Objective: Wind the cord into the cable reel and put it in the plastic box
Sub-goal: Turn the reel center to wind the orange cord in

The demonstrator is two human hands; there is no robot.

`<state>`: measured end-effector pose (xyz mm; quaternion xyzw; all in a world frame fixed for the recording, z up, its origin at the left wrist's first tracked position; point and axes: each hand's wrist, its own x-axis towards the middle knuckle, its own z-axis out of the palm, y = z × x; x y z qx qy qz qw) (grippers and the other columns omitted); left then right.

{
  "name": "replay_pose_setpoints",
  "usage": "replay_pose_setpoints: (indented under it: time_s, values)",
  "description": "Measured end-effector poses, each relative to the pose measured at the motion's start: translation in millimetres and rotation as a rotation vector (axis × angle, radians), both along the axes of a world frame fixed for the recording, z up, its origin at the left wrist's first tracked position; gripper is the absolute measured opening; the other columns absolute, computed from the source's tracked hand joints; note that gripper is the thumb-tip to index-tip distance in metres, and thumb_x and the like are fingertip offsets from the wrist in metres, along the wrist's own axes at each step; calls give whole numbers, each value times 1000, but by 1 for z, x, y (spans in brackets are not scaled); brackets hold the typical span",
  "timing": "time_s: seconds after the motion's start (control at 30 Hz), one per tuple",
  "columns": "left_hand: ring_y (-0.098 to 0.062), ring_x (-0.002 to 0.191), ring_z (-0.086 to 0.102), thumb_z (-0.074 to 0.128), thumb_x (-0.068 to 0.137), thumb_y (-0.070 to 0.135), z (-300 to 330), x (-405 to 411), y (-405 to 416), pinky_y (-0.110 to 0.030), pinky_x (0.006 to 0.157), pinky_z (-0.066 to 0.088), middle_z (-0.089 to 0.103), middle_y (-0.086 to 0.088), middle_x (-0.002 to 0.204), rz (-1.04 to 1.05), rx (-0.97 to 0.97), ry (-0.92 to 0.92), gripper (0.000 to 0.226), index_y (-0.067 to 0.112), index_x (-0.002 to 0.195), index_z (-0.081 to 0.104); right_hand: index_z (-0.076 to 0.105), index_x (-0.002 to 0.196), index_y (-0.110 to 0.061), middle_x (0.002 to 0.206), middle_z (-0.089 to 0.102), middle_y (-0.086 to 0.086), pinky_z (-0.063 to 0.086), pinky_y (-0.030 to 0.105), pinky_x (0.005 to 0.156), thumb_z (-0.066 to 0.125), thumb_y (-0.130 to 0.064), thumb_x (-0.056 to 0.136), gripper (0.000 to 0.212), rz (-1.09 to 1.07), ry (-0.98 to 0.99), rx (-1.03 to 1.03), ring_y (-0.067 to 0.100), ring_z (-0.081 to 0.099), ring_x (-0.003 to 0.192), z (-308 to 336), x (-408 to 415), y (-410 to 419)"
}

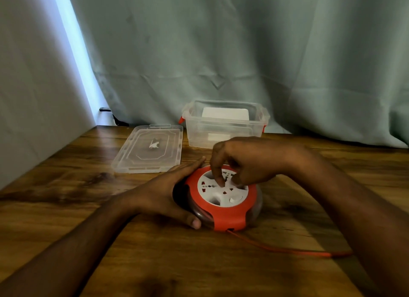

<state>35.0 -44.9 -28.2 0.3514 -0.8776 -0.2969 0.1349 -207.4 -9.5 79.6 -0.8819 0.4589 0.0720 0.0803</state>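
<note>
A round cable reel (223,214) with a red frame and a white socket face lies flat on the wooden table. My left hand (168,192) cups its left side, thumb at the front edge. My right hand (241,163) is over the top, its fingers pinched on the white centre of the reel. A red cord (287,249) runs out of the reel's front and trails right across the table, under my right forearm. The clear plastic box (223,128) with red latches stands open behind the reel, with something white inside.
The box's clear lid (150,150) lies flat to the left of the box. A grey-green curtain hangs behind the table. A pale wall borders the table's left edge.
</note>
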Motion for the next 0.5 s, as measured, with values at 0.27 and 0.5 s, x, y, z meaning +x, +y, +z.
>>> replay_pose_setpoints:
  time_s: [0.27,0.5]
  values:
    - [8,146,25,87,46,79,-1,0,-1,-24,120,32,16,44,153,-12,-5,9,131,75,144,-1,71,82,-44,144,51,-11,61,37,89,67,6,88,51,34,-54,199,18,57,120,-2,3,2]
    - [7,146,25,85,46,80,1,-1,-1,-18,118,30,16,42,154,-10,2,-13,129,78,141,-2,73,103,-46,146,51,-7,60,40,92,62,10,89,58,35,-68,220,22,53,128,-6,3,1]
